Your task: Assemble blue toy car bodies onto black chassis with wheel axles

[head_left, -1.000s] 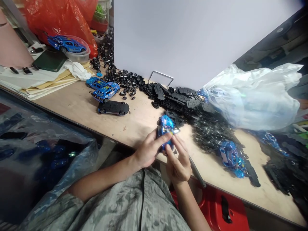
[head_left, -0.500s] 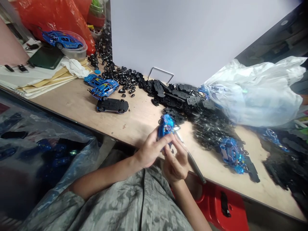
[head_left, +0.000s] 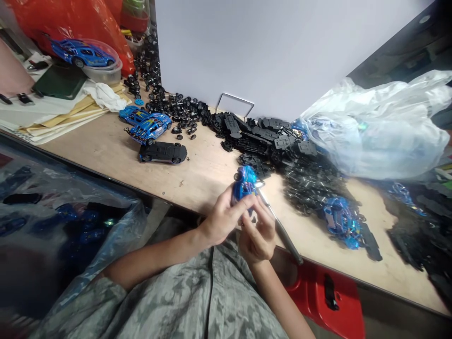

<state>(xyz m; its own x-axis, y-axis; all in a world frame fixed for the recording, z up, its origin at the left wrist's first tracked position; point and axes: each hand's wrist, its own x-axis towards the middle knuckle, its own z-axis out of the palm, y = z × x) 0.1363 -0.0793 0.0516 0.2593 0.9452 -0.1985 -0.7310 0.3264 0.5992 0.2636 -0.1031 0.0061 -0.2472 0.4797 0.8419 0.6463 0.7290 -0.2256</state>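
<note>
Car (head_left: 245,184), glossy blue, is looking light, stiff, slippery; left hand (head_left: 221,219) is gripping its body, right hand (head_left: 260,234) pinching its near end, flanks probably offering best hold

Left arm: bare forearm (head_left: 158,256), angled from lower left up toward the centre; wrist roughly in line. Left hand (head_left: 223,217): closed in a grip, back of the hand uppermost; thumb (head_left: 244,204) laid out across the front, pointing toward the right; remaining fingers largely hidden. Right arm: bare forearm (head_left: 280,296), rising from lower right, leaning leftward. Right hand (head_left: 259,234): digits bent, tips directed up and left, meeting close beside the left thumb; exact pinch hidden. Both hands: close together, before the torso (head_left: 176,301).
</note>
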